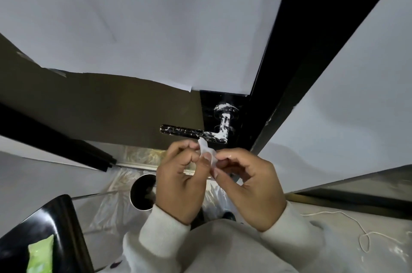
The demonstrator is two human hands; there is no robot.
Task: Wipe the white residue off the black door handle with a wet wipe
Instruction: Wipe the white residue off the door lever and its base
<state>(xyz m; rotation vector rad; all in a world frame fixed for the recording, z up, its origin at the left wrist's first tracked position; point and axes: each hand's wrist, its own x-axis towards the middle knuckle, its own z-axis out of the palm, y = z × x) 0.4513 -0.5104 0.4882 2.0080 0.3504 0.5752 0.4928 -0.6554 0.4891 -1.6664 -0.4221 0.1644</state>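
The black door handle [185, 131] juts left from its round base on the dark door, and white residue streaks the lever, neck and base. Just below the lever, a small white wet wipe [207, 150] is pinched between both hands. My left hand [181, 180] grips its left side with fingertips curled. My right hand [247, 183] holds its right side between thumb and forefinger. The wipe's top corner nearly reaches the underside of the lever, and I cannot tell whether it touches.
White paper sheets [133, 27] cover the door and the wall at the right. A round black bin [142, 190] stands on the plastic-covered floor below. A black chair [44, 234] at the lower left carries a green wipe packet [41, 255]. A white cord [356, 223] lies at the right.
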